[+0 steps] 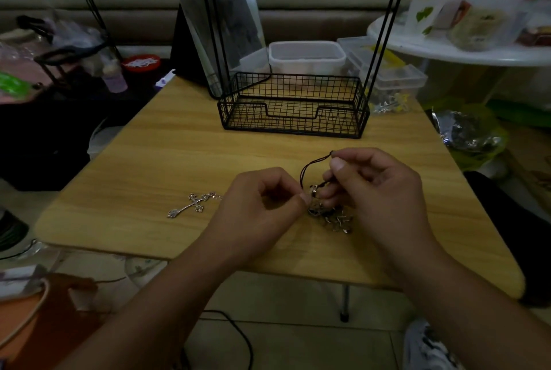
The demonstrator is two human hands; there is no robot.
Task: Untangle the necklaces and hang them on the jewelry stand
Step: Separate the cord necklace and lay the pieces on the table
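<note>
A tangle of necklaces (331, 214) with silver pendants lies on the wooden table (167, 149) near its front edge. My right hand (378, 190) pinches a dark cord (310, 166) that loops up out of the tangle. My left hand (262, 205) pinches the tangle at its left side, fingers curled. A silver cross pendant (187, 207) on a thin chain lies flat to the left of my left hand. The black wire jewelry stand (293, 107) rises at the table's far side, with a mesh basket base and tall uprights; its top bar is out of frame.
Clear plastic containers (307, 56) sit behind the stand, beside a dark standing mirror (220, 20). A white round table (459, 47) with cups and bags is at the far right. Clutter and bags fill the left side. A cable (238, 337) lies on the floor below.
</note>
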